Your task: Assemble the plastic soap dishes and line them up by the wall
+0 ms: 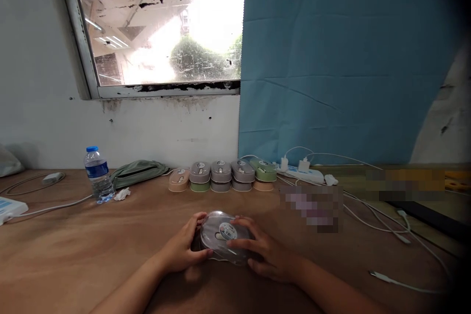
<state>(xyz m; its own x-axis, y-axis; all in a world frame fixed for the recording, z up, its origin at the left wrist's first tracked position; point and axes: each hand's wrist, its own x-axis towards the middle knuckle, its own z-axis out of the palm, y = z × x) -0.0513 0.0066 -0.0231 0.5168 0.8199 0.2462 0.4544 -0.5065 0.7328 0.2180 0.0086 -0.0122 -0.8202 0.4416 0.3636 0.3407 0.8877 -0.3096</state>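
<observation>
A grey oval lidded box (210,230) in shiny clear plastic wrap lies on the near middle of the table, a round printed label on its lid. My left hand (186,245) grips its left end, thumb along the near side and fingers round the far side. Over the right end curls my right hand (267,250), with fingers on the lid beside the label and the thumb low on the near edge. The underside of the box is hidden.
Similar boxes, mostly stacked in pairs, stand in a row (221,174) by the wall. Left of them are a green pouch (142,172), crumpled tissue (122,194) and a water bottle (98,176). A power strip (301,173) and white cables (390,277) lie on the right.
</observation>
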